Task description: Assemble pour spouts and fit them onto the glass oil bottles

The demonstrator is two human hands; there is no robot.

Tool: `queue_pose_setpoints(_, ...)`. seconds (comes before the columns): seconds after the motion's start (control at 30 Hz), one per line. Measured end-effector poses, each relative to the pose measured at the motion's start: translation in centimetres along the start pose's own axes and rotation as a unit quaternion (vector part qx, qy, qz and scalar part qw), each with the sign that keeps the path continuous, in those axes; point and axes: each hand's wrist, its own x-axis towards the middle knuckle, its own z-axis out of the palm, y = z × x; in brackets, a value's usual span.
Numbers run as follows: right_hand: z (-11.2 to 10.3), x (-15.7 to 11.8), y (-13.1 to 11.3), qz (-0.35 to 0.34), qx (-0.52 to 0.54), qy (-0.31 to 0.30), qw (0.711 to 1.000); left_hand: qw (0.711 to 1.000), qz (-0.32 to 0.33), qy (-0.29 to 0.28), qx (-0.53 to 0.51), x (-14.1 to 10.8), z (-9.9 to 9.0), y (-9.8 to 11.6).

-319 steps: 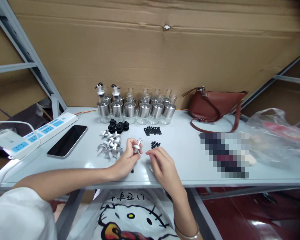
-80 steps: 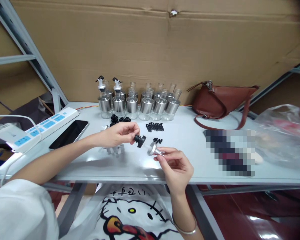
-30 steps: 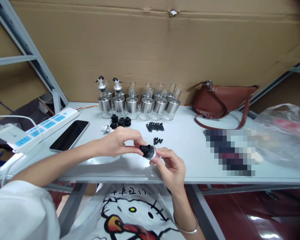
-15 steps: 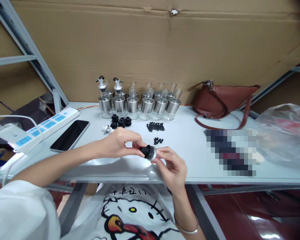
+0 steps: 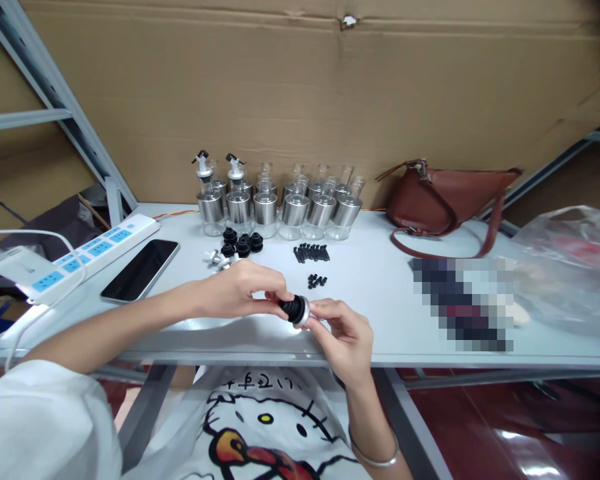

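My left hand pinches a ribbed black stopper. Against its right end sits a silver-white spout piece, held by the fingers of my right hand. The two parts are pressed together above the front of the table. Behind my left hand lie several black stoppers and some silver-white spout pieces, partly hidden by that hand. Beyond my right hand are a row of thin black pieces and a small cluster of short black pieces.
Several glass bottles with steel bands stand at the back of the white table, two with spouts on. A phone and a power strip lie left. A brown bag and a plastic bag are right.
The black stopper now sits closer against the spout piece, with less of a gap at the rim. My hands have shifted only slightly. More of the spout pieces shows behind my left hand.
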Motion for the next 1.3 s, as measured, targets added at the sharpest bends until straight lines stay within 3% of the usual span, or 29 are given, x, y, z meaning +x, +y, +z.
queue_pose_setpoints(0.4, -0.1, -0.3, -0.4, 0.179, 0.154, -0.069, 0.969, 0.999, 0.021, -0.018, -0.034, 0.2, 0.3, 0.0)
queue_pose_setpoints(0.83, -0.2, -0.2, -0.3, 0.161, 0.093, -0.062, 0.981, 0.996, -0.03, -0.022, -0.087, -0.3, 1.4, -1.2)
queue_pose_setpoints(1.0, -0.2, -0.1, -0.2, 0.173, 0.081, -0.073, 0.979, 0.985, -0.1, -0.035, -0.137, -0.3, 1.9, -1.0)
queue_pose_setpoints(1.07, -0.1, 0.0, -0.3, 0.178, 0.093, -0.088, 0.976, 0.976, -0.13, 0.009, -0.175, -0.6, 2.8, -1.0)
queue_pose_setpoints(1.17, 0.0, 0.1, -0.5, 0.184, 0.091, -0.116, 0.972, 0.955, -0.151, 0.126, -0.221, -1.3, 4.8, -1.2)
queue_pose_setpoints(1.3, -0.1, 0.2, -0.8, 0.161, 0.038, -0.128, 0.978, 0.935, -0.166, 0.181, -0.255, -2.0, 6.8, -0.8)
